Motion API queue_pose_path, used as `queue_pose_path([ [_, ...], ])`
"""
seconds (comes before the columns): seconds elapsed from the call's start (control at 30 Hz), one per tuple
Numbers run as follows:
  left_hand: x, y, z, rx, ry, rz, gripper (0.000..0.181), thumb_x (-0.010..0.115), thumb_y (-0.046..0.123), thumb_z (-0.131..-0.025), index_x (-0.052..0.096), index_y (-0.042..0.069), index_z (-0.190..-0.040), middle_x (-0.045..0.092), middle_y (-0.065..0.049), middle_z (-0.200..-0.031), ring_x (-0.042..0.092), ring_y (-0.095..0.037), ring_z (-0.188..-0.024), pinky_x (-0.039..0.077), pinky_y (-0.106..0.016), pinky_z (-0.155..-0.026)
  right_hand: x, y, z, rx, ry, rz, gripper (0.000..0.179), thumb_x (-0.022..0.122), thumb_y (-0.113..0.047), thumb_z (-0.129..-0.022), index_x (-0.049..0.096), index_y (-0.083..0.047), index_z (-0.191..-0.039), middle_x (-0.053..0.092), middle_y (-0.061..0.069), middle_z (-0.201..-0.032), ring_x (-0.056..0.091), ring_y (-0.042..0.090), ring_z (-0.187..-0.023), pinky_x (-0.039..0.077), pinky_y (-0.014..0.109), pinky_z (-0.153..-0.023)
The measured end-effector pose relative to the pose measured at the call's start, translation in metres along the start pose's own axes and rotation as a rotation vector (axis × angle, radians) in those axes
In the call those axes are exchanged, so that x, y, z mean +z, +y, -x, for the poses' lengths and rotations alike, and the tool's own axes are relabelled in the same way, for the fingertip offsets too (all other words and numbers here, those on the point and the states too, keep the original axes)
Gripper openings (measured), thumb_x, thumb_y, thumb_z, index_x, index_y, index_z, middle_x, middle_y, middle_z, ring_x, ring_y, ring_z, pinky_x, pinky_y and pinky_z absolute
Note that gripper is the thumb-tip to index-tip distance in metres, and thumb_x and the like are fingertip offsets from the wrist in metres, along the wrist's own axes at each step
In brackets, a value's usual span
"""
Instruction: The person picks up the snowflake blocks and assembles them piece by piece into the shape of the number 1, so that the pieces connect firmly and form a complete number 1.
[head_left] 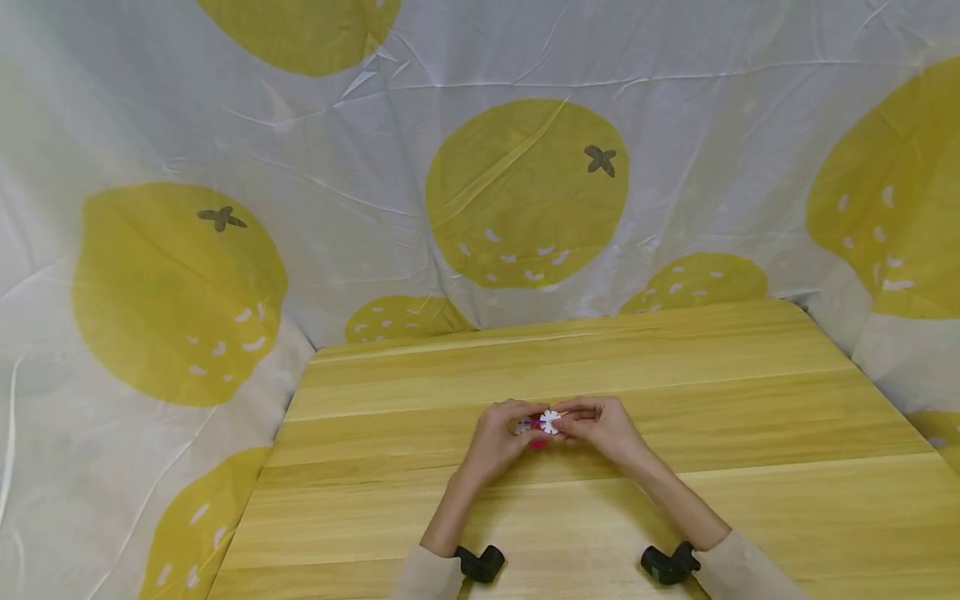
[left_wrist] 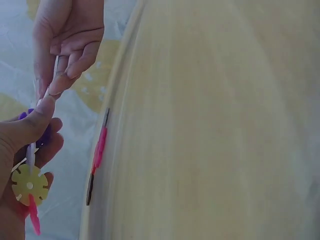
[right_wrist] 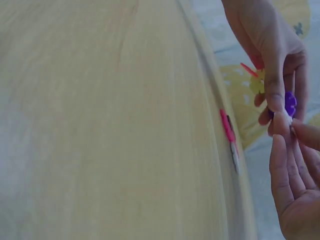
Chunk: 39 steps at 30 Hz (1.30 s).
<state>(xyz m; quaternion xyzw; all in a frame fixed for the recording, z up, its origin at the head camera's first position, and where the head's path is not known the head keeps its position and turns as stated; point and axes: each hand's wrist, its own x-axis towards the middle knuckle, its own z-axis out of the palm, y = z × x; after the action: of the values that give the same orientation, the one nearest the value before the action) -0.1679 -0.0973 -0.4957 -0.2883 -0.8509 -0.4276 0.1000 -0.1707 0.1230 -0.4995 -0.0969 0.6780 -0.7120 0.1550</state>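
Both hands meet over the table. My left hand pinches a joined chain of notched plastic discs; in the left wrist view a yellow disc, a pink disc seen edge-on and part of a purple disc show around its fingers. In my right hand, thumb and fingers pinch a white notched disc at the chain's near end, right beside the left fingertips. The right wrist view shows the purple disc just past the touching fingertips. Fingers hide much of the chain.
A pink piece with dark ends appears along the table's edge in the left wrist view. The wooden tabletop ends at a lemon-print cloth. Black wrist devices sit by both cuffs.
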Motion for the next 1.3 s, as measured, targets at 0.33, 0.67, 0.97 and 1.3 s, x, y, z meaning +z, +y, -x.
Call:
queue_pose_path([
  [0.33,-0.01,-0.005,0.002,-0.176,-0.047,0.131,0.028,0.083,0.009,-0.086,0.079,0.003,-0.113,0.079,-0.011,-0.11,0.074,-0.025,-0.103,0.06,-0.028,-0.089,-0.012,-0.001,-0.005,0.031,0.009,0.159,0.031,0.067,-0.008,-0.101,0.066,0.012,-0.124,0.075,0.027,-0.106,0.075,0.023,-0.083,0.064,0.036,-0.073],
  [0.67,-0.018,-0.008,0.002,-0.288,-0.079,0.162,0.029,0.083,0.015,-0.087,0.08,0.009,-0.115,0.079,-0.006,-0.114,0.069,-0.015,-0.099,0.053,-0.02,-0.083,-0.015,0.006,-0.01,0.052,-0.055,0.305,0.035,0.077,-0.003,-0.09,0.071,0.007,-0.123,0.073,0.018,-0.09,0.064,0.011,-0.07,0.056,0.024,-0.062],
  [0.97,-0.022,-0.01,0.005,-0.306,-0.103,0.18,0.025,0.083,0.013,-0.087,0.081,0.007,-0.111,0.079,-0.008,-0.114,0.07,-0.018,-0.102,0.053,-0.021,-0.082,-0.007,0.008,-0.018,-0.025,-0.023,0.514,0.028,0.087,-0.006,-0.081,0.08,0.0,-0.107,0.068,0.005,-0.067,0.053,0.006,-0.055,0.044,0.02,-0.051],
  [1.3,-0.02,-0.012,0.005,-0.308,-0.1,0.198,0.026,0.084,0.014,-0.087,0.081,0.009,-0.112,0.079,-0.007,-0.113,0.067,-0.015,-0.098,0.052,-0.02,-0.08,-0.004,0.004,-0.015,0.001,0.013,0.583,0.028,0.092,-0.003,-0.072,0.071,-0.003,-0.09,0.066,0.005,-0.078,0.058,0.014,-0.07,0.047,0.022,-0.061],
])
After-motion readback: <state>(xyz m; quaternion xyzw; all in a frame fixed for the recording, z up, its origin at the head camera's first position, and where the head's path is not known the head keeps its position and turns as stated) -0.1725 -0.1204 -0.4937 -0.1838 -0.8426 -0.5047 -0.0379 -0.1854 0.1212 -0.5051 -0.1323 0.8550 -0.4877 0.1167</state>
